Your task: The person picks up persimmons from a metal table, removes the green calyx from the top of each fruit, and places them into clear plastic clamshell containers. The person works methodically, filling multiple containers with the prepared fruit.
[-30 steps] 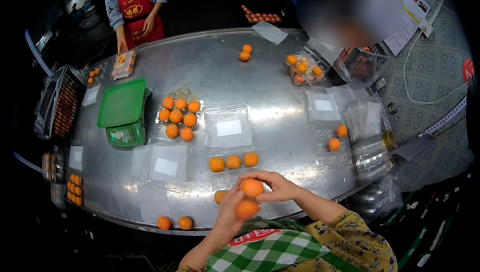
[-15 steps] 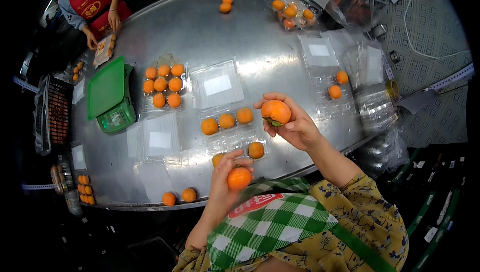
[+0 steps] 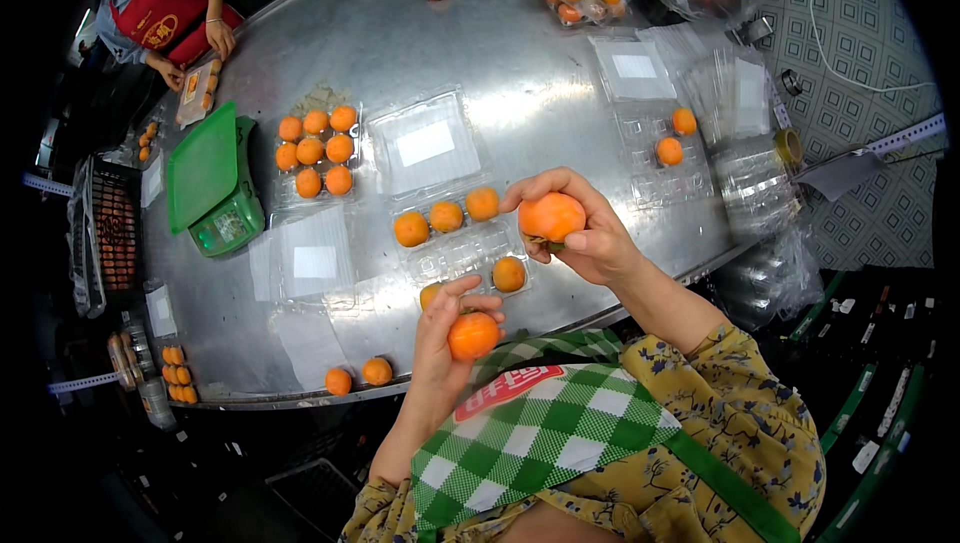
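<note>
Between the fingers and thumb of my right hand (image 3: pixel 598 243) is an orange persimmon (image 3: pixel 551 217), its green leafy end turned downward. My left hand (image 3: pixel 436 348) cradles another persimmon (image 3: pixel 474 336) close to the table's near edge. Just beyond both hands lies an open clear plastic tray (image 3: pixel 455 261). Three persimmons (image 3: pixel 446 216) fill its far row. One more persimmon (image 3: pixel 508 273) sits in its near right corner, and another at the near left is partly covered by my left hand. The tray's lid (image 3: pixel 424 143) is folded back on the table, with a white label on it.
On the metal table (image 3: pixel 400 53), a fuller persimmon tray (image 3: pixel 318 151) stands left of centre beside a green scale (image 3: pixel 212 183). A third tray (image 3: pixel 672 178) holds two fruits at right. Two loose persimmons (image 3: pixel 358 376) lie at the near edge. A co-worker (image 3: pixel 165 8) handles a pack far left.
The table appears slightly higher and further left in the picture. My right hand has tipped its persimmon a little, hiding more of the leafy end. Both hands still hold their fruits.
</note>
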